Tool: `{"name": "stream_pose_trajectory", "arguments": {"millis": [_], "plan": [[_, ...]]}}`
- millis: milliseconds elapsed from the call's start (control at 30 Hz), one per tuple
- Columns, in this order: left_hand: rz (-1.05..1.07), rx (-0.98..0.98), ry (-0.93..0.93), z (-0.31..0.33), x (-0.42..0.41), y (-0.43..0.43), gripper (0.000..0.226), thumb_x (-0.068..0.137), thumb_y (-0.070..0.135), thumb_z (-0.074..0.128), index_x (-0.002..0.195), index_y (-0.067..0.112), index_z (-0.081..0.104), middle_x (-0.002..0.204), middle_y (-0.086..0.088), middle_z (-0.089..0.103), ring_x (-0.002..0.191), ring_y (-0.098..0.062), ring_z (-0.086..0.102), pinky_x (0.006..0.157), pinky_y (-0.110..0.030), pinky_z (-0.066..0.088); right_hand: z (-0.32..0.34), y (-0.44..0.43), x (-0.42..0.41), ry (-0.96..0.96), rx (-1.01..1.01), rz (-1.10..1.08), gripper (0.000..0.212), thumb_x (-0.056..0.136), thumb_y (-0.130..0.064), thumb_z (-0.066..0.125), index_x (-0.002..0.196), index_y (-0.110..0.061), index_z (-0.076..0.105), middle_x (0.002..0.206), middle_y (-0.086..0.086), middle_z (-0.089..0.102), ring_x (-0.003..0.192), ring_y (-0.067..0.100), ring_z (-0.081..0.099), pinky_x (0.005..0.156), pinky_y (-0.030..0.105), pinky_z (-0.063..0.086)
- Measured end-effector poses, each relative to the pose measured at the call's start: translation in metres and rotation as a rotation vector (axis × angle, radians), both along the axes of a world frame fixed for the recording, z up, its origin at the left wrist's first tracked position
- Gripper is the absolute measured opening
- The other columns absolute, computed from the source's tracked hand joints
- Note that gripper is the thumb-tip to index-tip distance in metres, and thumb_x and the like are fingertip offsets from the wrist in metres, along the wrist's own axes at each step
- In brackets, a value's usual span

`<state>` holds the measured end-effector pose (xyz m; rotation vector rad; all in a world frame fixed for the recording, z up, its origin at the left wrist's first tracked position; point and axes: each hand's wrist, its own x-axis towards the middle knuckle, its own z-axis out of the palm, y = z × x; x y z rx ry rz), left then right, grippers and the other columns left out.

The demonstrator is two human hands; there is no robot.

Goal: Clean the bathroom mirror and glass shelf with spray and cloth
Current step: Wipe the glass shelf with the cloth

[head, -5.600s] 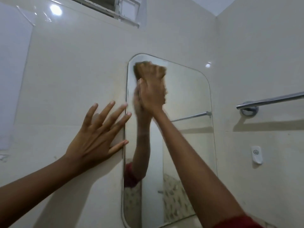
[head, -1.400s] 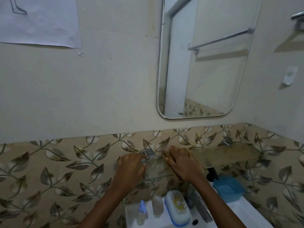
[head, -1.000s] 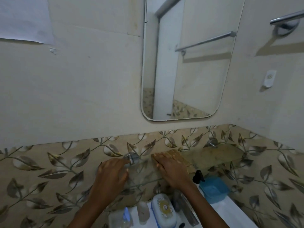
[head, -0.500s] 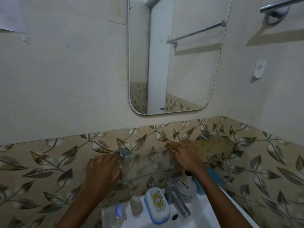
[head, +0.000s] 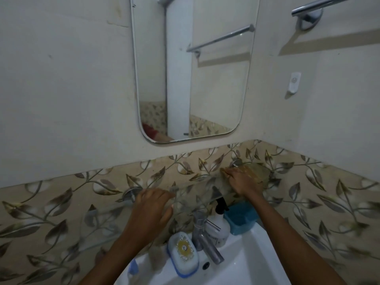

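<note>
A clear glass shelf [head: 195, 194] runs along the leaf-patterned tiles below the rounded mirror [head: 191, 75]. My right hand [head: 241, 182] presses a yellowish-brown cloth [head: 257, 174] flat on the shelf's right part, near its right metal bracket [head: 236, 162]. My left hand [head: 153, 204] grips the shelf's front edge on the left, just right of the left bracket [head: 131, 193]. A small bottle with a blue cap [head: 133, 268] stands at the sink's left rim; I cannot tell whether it is the spray.
Below the shelf is a white sink [head: 236, 264] with a chrome tap [head: 205, 237], a white and blue soap case [head: 183, 251], a white pump bottle [head: 219, 223] and a blue box [head: 240, 217]. A towel bar [head: 320, 6] and a white hook [head: 294, 82] are on the right wall.
My right hand left the top of the mirror and came down with the cloth onto the shelf. It has since slid rightward along the glass. My left hand moved from the wall to the shelf's edge.
</note>
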<state>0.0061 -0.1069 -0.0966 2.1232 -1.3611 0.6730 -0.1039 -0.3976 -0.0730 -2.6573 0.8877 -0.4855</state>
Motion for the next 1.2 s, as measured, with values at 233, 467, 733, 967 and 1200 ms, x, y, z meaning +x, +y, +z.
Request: {"name": "stream_pose_trajectory", "arguments": {"millis": [233,467,733,967,1200], "plan": [[-0.098,-0.061,0.102,0.005,-0.006,-0.003,0.036,0.084,0.044,0.036,0.101,0.031,0.065,0.097,0.014,0.064,0.100,-0.004,0.047,0.089,-0.033,0.033,0.003,-0.030,-0.018,-0.078,-0.013,-0.145,0.040,0.094,-0.032,0.032,0.123,-0.030,0.059,0.126,0.010,0.062,0.111,0.029,0.058,0.098,0.039,0.045],[-0.128,-0.080,0.094,0.000,0.010,-0.002,0.028,0.081,0.044,0.042,0.098,0.040,0.064,0.094,0.020,0.064,0.095,0.000,0.050,0.085,-0.032,0.038,-0.001,-0.057,-0.009,-0.066,-0.134,-0.260,0.045,0.087,-0.047,0.025,0.099,-0.034,0.066,0.100,-0.002,0.072,0.087,0.021,0.065,0.081,0.035,0.053],[-0.107,-0.072,0.081,0.003,0.013,-0.013,0.023,0.079,0.046,0.043,0.097,0.048,0.058,0.096,0.031,0.056,0.100,0.006,0.042,0.084,-0.037,0.036,0.009,-0.069,0.003,-0.016,-0.038,-0.274,0.034,0.092,-0.022,0.037,0.115,-0.020,0.063,0.118,0.014,0.066,0.106,0.032,0.061,0.091,0.038,0.049],[-0.104,-0.097,0.029,0.008,0.017,-0.008,0.025,0.074,0.046,0.046,0.097,0.050,0.054,0.092,0.032,0.057,0.097,0.005,0.045,0.080,-0.037,0.042,0.010,-0.082,0.016,0.076,-0.064,-0.414,0.035,0.094,-0.019,0.035,0.112,-0.005,0.062,0.119,0.018,0.064,0.107,0.031,0.061,0.090,0.036,0.048],[-0.151,-0.088,0.122,0.013,0.013,-0.006,0.033,0.077,0.051,0.044,0.103,0.070,0.038,0.104,0.052,0.043,0.104,0.011,0.041,0.091,-0.040,0.039,0.017,-0.086,0.023,0.304,-0.140,-0.426,0.036,0.090,-0.019,0.040,0.123,-0.011,0.054,0.131,0.011,0.056,0.117,0.027,0.055,0.096,0.036,0.045]]}}
